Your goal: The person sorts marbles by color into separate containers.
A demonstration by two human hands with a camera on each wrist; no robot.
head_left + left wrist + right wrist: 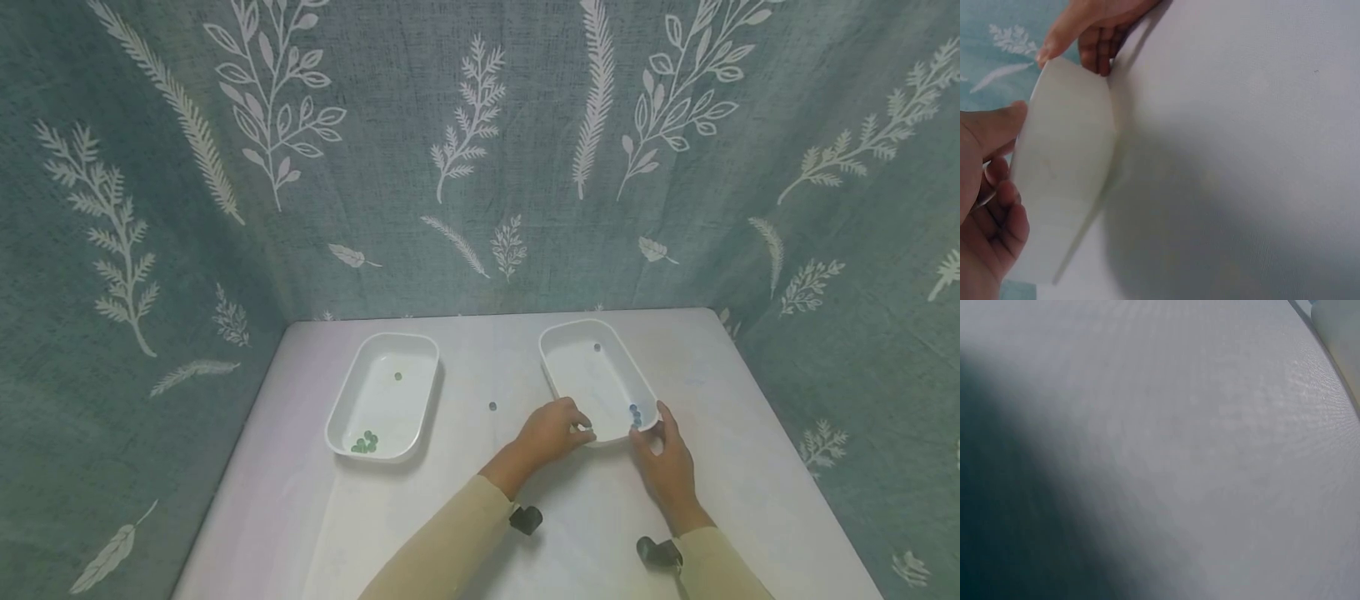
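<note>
A white plastic tray (592, 379) with rounded corners stands on the right half of the table. My left hand (551, 429) grips its rim at the near left corner, thumb on the edge. At the near right corner my right hand (667, 462) holds the rim between thumb and fingers. Several small blue round pieces (635, 414) lie clustered inside, by the right thumb, and a single blue piece (597, 347) lies near the far end. The left wrist view shows both hands on the tray's outer wall (1066, 150). In the right wrist view a pale tray edge (1341, 337) shows; the hand is hidden.
A second white tray (390, 396) on the left holds several small green round pieces (365, 442) and one apart. Between the trays one dark blue piece (492, 407) lies on the white table (450, 517). Leaf-patterned green cloth (390, 167) surrounds the table's back and sides.
</note>
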